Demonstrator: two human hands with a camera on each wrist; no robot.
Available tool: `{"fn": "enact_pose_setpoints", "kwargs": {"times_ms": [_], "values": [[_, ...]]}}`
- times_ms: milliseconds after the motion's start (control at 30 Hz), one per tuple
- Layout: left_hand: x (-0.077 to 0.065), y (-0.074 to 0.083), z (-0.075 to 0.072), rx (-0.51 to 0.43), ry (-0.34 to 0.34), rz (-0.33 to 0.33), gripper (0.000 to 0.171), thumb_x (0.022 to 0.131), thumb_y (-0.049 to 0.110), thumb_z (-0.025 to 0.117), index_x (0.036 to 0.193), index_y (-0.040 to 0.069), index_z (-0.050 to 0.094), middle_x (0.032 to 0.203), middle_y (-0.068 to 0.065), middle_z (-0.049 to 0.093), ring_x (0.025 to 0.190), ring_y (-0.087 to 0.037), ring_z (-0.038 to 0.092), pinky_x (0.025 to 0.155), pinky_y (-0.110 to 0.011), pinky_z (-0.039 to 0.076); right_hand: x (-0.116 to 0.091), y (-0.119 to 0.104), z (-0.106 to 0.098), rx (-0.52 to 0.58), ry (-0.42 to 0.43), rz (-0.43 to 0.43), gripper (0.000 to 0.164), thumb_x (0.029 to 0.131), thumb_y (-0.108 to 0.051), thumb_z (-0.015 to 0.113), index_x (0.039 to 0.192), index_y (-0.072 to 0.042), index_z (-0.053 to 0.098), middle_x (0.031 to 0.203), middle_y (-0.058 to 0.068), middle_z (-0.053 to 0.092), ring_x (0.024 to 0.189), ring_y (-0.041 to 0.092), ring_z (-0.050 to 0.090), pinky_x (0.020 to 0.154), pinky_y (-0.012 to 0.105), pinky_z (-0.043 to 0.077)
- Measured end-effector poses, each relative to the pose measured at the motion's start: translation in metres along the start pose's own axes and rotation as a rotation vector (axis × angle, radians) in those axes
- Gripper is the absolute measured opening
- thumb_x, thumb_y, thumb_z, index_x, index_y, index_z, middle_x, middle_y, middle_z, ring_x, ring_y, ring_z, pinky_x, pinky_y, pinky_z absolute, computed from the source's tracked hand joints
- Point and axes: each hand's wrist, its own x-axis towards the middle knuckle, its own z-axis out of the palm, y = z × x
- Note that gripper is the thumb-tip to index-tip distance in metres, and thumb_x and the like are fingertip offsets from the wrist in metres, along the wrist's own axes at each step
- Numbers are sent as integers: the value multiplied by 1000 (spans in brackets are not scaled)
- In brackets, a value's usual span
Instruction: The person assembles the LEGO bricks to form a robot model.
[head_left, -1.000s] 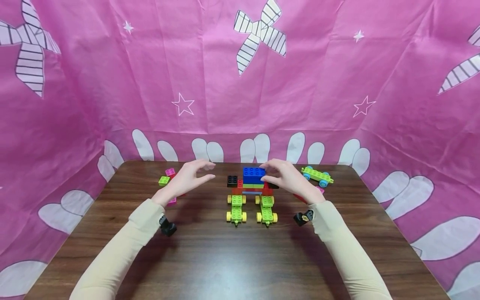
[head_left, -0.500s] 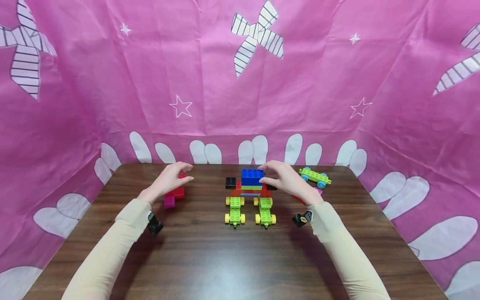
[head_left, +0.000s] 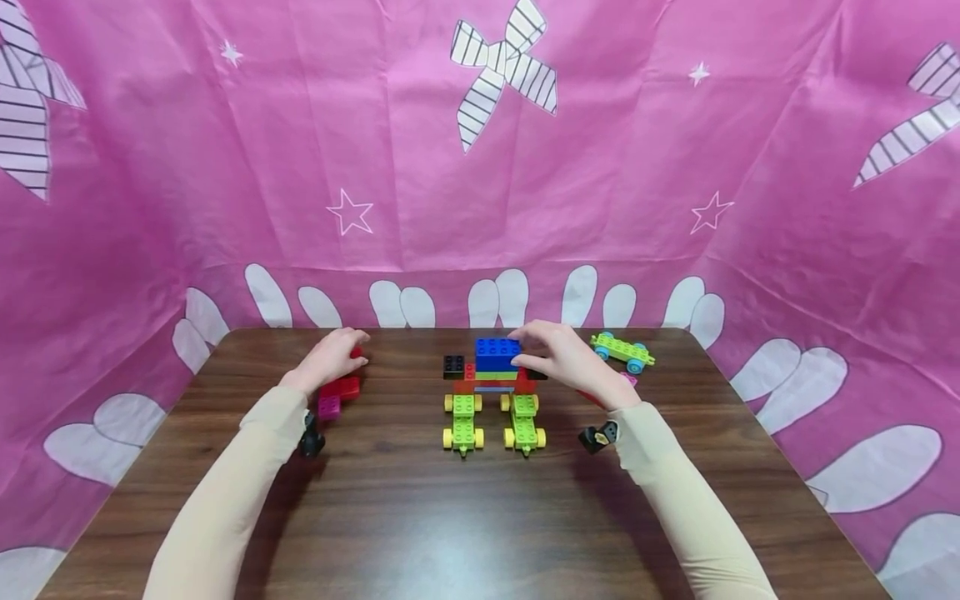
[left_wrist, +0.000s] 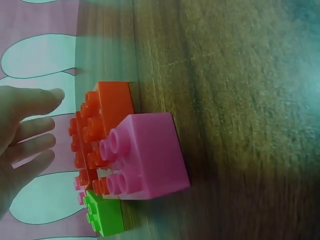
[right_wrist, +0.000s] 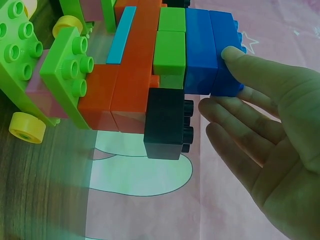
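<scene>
My right hand (head_left: pixel 566 362) holds the top blue brick (head_left: pixel 491 363) of a built toy brick model, thumb on its near face and fingertips behind. In the right wrist view two blue bricks are stacked there over green bricks (right_wrist: pixel 170 52). Below are red bricks (right_wrist: pixel 132 85), black side bricks (right_wrist: pixel 165 125) and two lime wheeled bases (head_left: pixel 463 427) with yellow wheels. My left hand (head_left: pixel 326 362) hovers beside loose bricks at the left, fingers relaxed and holding nothing. Nearest it are red bricks (left_wrist: pixel 115 105), a pink brick (left_wrist: pixel 157 155) and a green brick (left_wrist: pixel 110 215).
A lime car base (head_left: pixel 622 348) with blue wheels stands at the back right of the wooden table (head_left: pixel 420 517). A pink brick (head_left: pixel 629 379) and a red one show partly behind my right forearm. A pink curtain (head_left: pixel 420 208) hangs behind the table's far edge.
My left hand has moved left, away from the model, to the loose bricks. My right hand stays at the blue brick. The head view has shifted slightly.
</scene>
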Motion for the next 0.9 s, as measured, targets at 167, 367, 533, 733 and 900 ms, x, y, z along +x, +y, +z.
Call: {"fn": "enact_pose_setpoints", "kwargs": {"times_ms": [167, 367, 533, 733, 900], "values": [[3, -2, 6, 45, -20, 7, 37, 80, 8, 69, 113, -7, 59, 109, -24, 64, 105, -39, 59, 93, -48, 46, 0, 1, 0, 0, -4, -6, 34, 85, -28, 68, 116, -16, 62, 108, 0, 67, 96, 14, 66, 84, 34, 55], [5, -8, 11, 58, -42, -10, 35, 80, 4, 67, 112, -7, 60, 108, -24, 64, 104, -39, 58, 92, -49, 47, 0, 2, 0, 3, -9, 2, 34, 85, -30, 67, 117, -17, 62, 109, -1, 67, 98, 13, 65, 85, 33, 55], [5, -12, 13, 81, -41, -11, 33, 79, 1, 66, 110, -7, 60, 104, -24, 65, 101, -38, 59, 89, -48, 48, 0, 0, -1, -14, -12, 2, 34, 86, -31, 66, 117, -18, 62, 111, -2, 67, 99, 13, 64, 85, 33, 54], [6, -16, 14, 91, -22, -7, 30, 75, -4, 64, 105, -7, 61, 98, -23, 66, 95, -38, 62, 86, -48, 50, 1, 0, 0, -1, -15, 8, 34, 86, -30, 66, 117, -18, 61, 112, -1, 66, 101, 14, 64, 87, 35, 54], [9, -13, 14, 58, -59, -15, 30, 77, -4, 64, 107, -6, 62, 102, -22, 67, 98, -38, 62, 85, -49, 50, 0, 2, 0, -10, -14, 13, 34, 86, -31, 66, 117, -19, 61, 112, -2, 66, 100, 13, 64, 86, 33, 54]]}}
